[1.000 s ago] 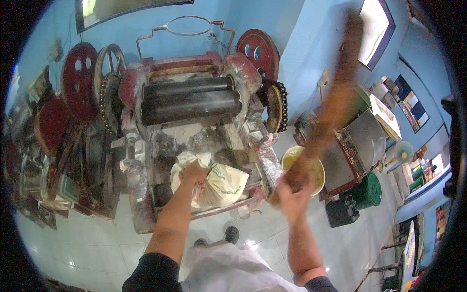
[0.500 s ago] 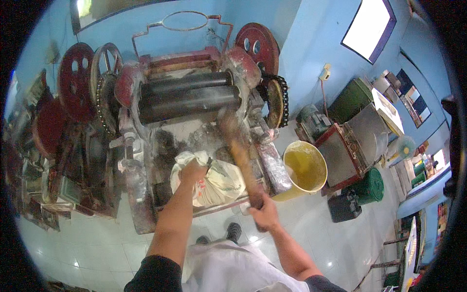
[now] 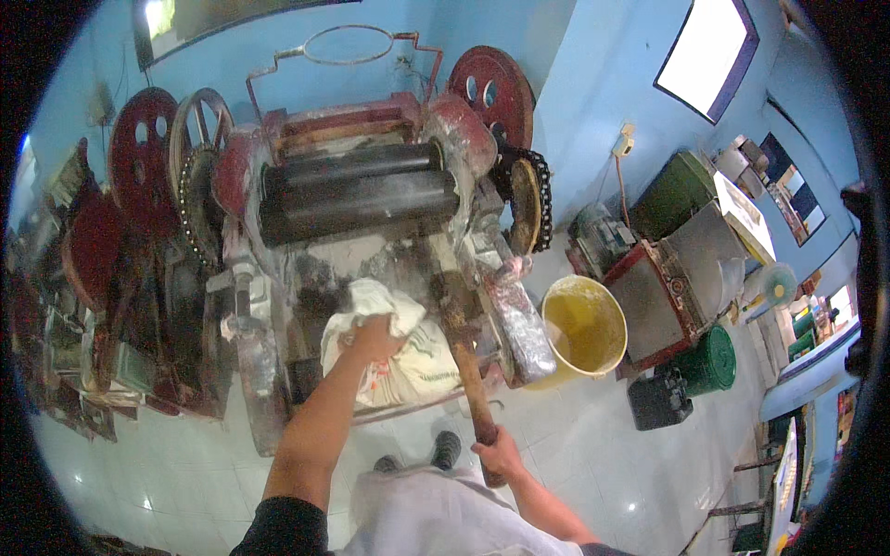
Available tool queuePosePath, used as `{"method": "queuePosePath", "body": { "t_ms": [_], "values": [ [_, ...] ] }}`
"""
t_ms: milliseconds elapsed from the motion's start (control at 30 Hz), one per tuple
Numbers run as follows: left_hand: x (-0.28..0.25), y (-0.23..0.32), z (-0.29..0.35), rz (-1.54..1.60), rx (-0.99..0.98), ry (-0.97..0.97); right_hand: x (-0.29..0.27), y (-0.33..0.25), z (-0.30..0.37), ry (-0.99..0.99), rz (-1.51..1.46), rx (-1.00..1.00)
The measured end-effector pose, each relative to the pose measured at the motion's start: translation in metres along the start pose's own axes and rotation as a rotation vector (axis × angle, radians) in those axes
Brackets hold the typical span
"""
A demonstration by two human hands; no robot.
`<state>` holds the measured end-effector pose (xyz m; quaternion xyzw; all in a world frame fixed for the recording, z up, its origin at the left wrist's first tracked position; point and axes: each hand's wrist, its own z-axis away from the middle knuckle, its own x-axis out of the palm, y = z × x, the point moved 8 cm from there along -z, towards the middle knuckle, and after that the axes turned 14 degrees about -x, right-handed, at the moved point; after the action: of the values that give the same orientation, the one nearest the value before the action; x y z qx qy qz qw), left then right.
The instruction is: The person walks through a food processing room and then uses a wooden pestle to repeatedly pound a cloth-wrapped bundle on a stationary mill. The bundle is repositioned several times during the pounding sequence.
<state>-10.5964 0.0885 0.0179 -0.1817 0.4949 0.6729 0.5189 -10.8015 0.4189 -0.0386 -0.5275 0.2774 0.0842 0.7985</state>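
Note:
A printed white cloth sack [image 3: 422, 371] lies bunched on the front bed of the roller machine [image 3: 366, 199], below its two dark rollers. My left hand [image 3: 375, 338] is closed on the sack's gathered upper part, fingers partly hidden in the folds. To the right of the sack, my right hand [image 3: 499, 452] grips the near end of a long wooden stick [image 3: 471, 375]. The stick slants away from me over the machine's right side. Its far end is dark and blurred, so I cannot tell its shape there.
A yellow bucket [image 3: 582, 326] with yellowish contents stands right of the machine. Beyond it are a motor [image 3: 598, 239], a black container [image 3: 658, 397] and a green bin [image 3: 709, 361]. Chains and red wheels [image 3: 144, 162] flank the rollers. Pale tiles [image 3: 593, 463] cover the floor.
My right hand has drawn the stick back toward me, and its far end has come away from near the rollers. My left hand has shifted slightly right, gathering the sack's upper folds.

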Motion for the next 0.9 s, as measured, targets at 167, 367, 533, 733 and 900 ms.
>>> {"method": "queuePosePath", "body": {
  "t_ms": [167, 367, 533, 733, 900],
  "values": [
    [0.022, 0.069, 0.013, -0.203, 0.587, -0.007, -0.005, 0.017, 0.017, 0.011, -0.057, 0.002],
    [0.090, 0.104, 0.002, -0.209, 0.541, -0.223, -0.038, 0.039, 0.070, 0.141, -0.051, -0.037],
    [0.081, 0.135, 0.024, -0.147, 0.376, -0.289, -0.061, 0.042, 0.099, 0.309, -0.101, -0.071],
    [0.014, 0.092, 0.047, 0.382, 0.169, 0.078, -0.092, -0.012, 0.082, 0.400, -0.195, -0.212],
    [-0.043, 0.023, 0.062, 0.775, 0.215, 0.338, -0.144, -0.140, 0.063, 0.514, -0.481, -0.500]
  ]
}}
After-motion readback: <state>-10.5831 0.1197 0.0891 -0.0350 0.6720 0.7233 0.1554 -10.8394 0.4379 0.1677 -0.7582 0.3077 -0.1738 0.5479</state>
